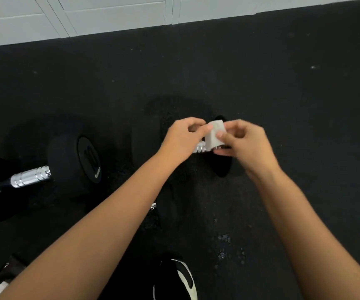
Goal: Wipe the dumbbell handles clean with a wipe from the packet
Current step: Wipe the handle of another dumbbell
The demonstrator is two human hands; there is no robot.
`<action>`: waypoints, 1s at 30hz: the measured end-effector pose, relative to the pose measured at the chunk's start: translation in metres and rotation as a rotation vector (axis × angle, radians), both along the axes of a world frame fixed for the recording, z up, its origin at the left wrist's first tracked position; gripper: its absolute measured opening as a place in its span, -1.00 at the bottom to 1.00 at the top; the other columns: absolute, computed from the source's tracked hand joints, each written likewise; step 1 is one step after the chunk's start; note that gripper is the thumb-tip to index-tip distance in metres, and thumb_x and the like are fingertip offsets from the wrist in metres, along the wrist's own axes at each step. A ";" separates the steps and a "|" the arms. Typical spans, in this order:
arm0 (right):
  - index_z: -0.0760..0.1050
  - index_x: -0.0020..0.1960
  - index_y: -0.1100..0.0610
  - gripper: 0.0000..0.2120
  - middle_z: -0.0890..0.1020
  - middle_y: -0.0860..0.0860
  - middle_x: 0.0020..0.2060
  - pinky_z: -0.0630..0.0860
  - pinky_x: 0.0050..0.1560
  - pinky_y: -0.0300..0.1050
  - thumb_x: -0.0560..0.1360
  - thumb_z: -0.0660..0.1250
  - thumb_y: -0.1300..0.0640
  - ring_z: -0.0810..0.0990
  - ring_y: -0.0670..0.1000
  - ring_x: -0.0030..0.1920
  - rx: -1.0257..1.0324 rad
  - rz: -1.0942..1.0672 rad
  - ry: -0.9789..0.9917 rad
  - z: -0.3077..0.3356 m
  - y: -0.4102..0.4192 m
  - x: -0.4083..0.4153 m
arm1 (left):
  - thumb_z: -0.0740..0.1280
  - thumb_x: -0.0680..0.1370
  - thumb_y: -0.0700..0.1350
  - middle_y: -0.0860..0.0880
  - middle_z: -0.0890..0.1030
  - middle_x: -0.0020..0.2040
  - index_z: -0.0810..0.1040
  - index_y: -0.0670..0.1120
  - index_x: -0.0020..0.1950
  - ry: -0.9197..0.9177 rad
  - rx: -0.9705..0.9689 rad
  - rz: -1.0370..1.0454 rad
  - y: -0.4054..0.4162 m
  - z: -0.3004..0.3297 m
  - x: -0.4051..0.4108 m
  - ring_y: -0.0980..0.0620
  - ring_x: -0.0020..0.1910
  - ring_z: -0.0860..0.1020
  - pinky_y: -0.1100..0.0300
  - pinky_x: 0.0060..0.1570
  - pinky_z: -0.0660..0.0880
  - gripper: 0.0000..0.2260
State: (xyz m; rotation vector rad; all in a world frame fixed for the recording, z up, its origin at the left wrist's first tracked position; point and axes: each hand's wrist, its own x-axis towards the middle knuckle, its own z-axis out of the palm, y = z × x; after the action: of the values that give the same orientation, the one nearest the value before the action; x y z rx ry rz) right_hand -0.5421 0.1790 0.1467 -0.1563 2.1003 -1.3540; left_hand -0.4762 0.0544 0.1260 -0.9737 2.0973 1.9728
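Bare left hand (pixel 183 137) and right hand (pixel 243 140) pinching folded white wipe (pixel 214 135), over knurled chrome dumbbell handle (pixel 199 147)

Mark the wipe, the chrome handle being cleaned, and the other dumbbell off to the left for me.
wipe (pixel 214 135): head view, on its folded white face between both hands.
chrome handle (pixel 199 147): head view, on the bare knurled stretch beside the wipe.
other dumbbell (pixel 70 161): head view, on its black rubber head.
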 end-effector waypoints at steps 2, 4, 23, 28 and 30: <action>0.48 -0.18 0.07 -0.85 0.60 0.07 -0.26 0.53 -0.46 -0.27 0.46 0.36 0.28 0.60 -0.02 -0.32 0.044 -0.010 0.056 0.006 0.002 -0.012 | 0.31 0.55 -0.17 -0.09 0.59 -0.04 0.53 -0.15 0.12 -0.012 0.216 0.087 0.007 0.000 -0.004 0.04 -0.15 0.61 0.15 -0.18 0.61 -0.83; 0.45 -0.20 0.08 -0.84 0.58 0.06 -0.31 0.44 -0.54 -0.30 0.44 0.39 0.29 0.56 -0.05 -0.41 0.063 -0.039 0.085 0.003 0.002 -0.022 | 0.32 0.53 -0.25 -0.08 0.57 -0.15 0.52 -0.15 0.01 0.006 0.293 0.206 0.010 -0.003 -0.008 0.08 -0.28 0.56 0.24 -0.35 0.55 -0.93; 0.43 0.27 0.13 -0.68 0.43 0.02 0.22 0.30 0.00 -0.32 0.59 0.14 0.03 0.45 -0.12 0.06 0.425 0.034 0.589 -0.063 0.013 -0.039 | 0.35 0.50 -0.12 -0.02 0.39 0.17 0.53 0.02 0.10 -0.045 -0.818 -0.130 0.034 -0.075 -0.028 0.01 0.17 0.35 0.10 0.13 0.31 -0.81; 0.46 0.27 0.12 -0.66 0.48 -0.01 0.24 0.28 0.11 -0.33 0.60 0.11 0.01 0.47 -0.07 0.21 0.412 0.073 0.625 -0.067 0.019 -0.041 | 0.19 0.60 -0.10 -0.05 0.46 0.30 0.54 -0.13 0.21 0.126 -0.966 -0.452 0.036 -0.079 -0.012 0.00 0.40 0.29 0.10 0.42 0.09 -0.75; 0.45 0.28 0.12 -0.65 0.47 -0.01 0.25 0.30 0.12 -0.30 0.59 0.12 -0.01 0.47 -0.07 0.21 0.425 0.078 0.648 -0.069 0.019 -0.039 | 0.17 0.60 0.00 -0.08 0.39 0.40 0.42 -0.16 0.35 0.126 -1.002 -0.563 0.038 -0.078 -0.002 0.00 0.47 0.21 0.06 0.47 -0.04 -0.62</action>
State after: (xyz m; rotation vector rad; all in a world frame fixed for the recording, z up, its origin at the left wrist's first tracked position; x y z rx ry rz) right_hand -0.5816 0.1976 0.0776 -0.5489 2.8282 -0.8412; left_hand -0.4777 0.0924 0.0477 -0.2172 3.0113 0.6871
